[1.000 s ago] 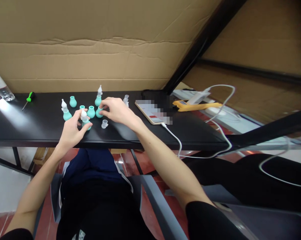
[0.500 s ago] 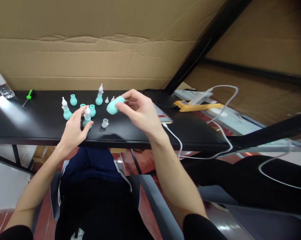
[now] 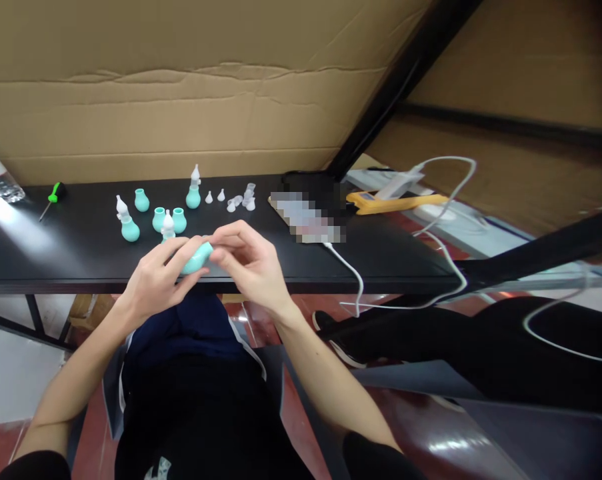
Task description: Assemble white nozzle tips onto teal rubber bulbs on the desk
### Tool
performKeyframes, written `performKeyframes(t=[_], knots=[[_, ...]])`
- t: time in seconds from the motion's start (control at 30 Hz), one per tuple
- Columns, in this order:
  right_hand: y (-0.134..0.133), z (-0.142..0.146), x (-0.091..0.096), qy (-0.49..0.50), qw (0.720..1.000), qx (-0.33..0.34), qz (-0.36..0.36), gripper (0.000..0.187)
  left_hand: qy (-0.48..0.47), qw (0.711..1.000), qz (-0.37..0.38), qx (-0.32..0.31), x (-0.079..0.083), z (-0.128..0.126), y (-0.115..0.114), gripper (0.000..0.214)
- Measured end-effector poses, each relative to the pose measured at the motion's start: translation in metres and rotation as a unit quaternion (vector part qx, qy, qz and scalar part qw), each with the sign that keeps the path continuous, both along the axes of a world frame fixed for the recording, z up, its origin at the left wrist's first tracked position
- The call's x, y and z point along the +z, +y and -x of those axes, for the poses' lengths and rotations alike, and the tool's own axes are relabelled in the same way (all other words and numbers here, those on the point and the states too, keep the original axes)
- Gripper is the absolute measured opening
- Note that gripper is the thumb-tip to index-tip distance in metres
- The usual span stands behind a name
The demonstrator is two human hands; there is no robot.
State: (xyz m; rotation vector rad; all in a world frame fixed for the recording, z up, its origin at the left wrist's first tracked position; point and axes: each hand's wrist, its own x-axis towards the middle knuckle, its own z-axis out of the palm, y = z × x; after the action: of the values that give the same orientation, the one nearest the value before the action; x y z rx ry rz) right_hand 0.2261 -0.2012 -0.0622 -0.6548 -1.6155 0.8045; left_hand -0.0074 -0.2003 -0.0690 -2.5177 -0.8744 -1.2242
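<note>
My left hand (image 3: 158, 277) is closed around a teal squeeze bulb (image 3: 197, 259), held tilted above the front of the black table (image 3: 85, 257). At the bulb's neck, my right hand (image 3: 251, 263) has its fingers pinched together; anything between them is hidden. Just behind my left hand stands an assembled bulb with a white nozzle (image 3: 168, 223), partly covered by the fingers. Two more assembled bulbs stand apart, one teal bulb (image 3: 129, 230) on the left and another teal bulb (image 3: 193, 197) farther back. Three open-necked bulbs, including one teal bulb (image 3: 141, 201), stand near them.
Two small white nozzle tips (image 3: 221, 195) and several clear plastic pieces (image 3: 249, 193) lie at the back. A blurred-out phone-like device (image 3: 303, 217) with a white cable (image 3: 353, 273) lies right. A green screwdriver (image 3: 54, 195) and a bottle (image 3: 1, 175) are left. Another person's leg (image 3: 431, 333) is at right.
The teal bulb has passed from my right hand into my left, which let go of the assembled bulb. My right hand came down and leftward. The clear piece near the front is no longer visible.
</note>
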Motion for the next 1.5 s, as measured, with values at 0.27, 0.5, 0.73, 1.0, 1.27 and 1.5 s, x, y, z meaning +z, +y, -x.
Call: performKeyframes(t=[0.27,0.5,0.73,1.0,1.27,1.5], knots=[[0.035,-0.003,-0.021,-0.260,0.944,-0.188,-0.070,0.026,-0.006,0.999,-0.030,0.014,0.002,0.010,0.008,0.034],[0.011,-0.011,0.005,0.023,0.999,0.016,0.045,0.032,-0.004,0.999,-0.044,0.003,0.001,0.009,0.010,0.023],[-0.005,-0.005,0.013,-0.014,0.997,0.030,0.072,0.029,-0.010,0.999,-0.046,-0.011,0.004,0.014,0.014,0.013],[-0.007,-0.009,0.016,-0.033,0.990,0.057,0.124,0.037,0.039,0.999,-0.003,-0.032,-0.005,0.021,0.019,0.014],[-0.013,-0.006,0.016,-0.112,0.990,0.018,0.087,0.020,0.117,0.992,-0.033,-0.042,0.005,0.024,0.015,0.021],[-0.008,-0.003,0.009,-0.092,0.994,0.026,0.056,0.023,0.096,0.995,-0.031,-0.020,0.012,0.029,0.011,0.021]])
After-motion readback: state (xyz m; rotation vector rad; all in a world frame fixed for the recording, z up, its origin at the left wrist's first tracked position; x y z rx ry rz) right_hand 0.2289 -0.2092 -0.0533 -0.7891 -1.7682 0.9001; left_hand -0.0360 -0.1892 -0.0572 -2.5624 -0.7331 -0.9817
